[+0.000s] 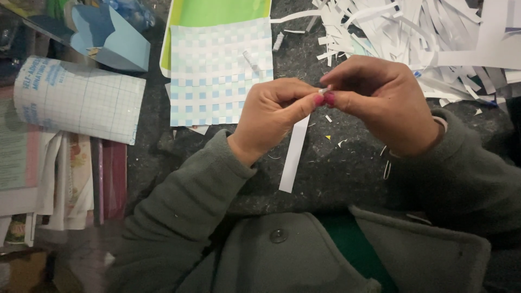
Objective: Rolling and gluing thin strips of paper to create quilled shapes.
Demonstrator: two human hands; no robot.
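Observation:
My left hand (271,116) and my right hand (380,100) meet at their fingertips over a dark work surface (336,173). Together they pinch the top end of a white paper strip (293,154), which hangs down towards me. Just beyond the left hand lies a woven mat of light blue and white paper strips (217,70), resting partly on a green sheet (217,11). Both sleeves are grey-green.
A heap of loose white paper strips (401,32) fills the far right. A roll of gridded white film (76,97) lies at the left, above stacked papers and books (65,179). A blue paper box (111,38) sits at top left. Small paper scraps dot the surface.

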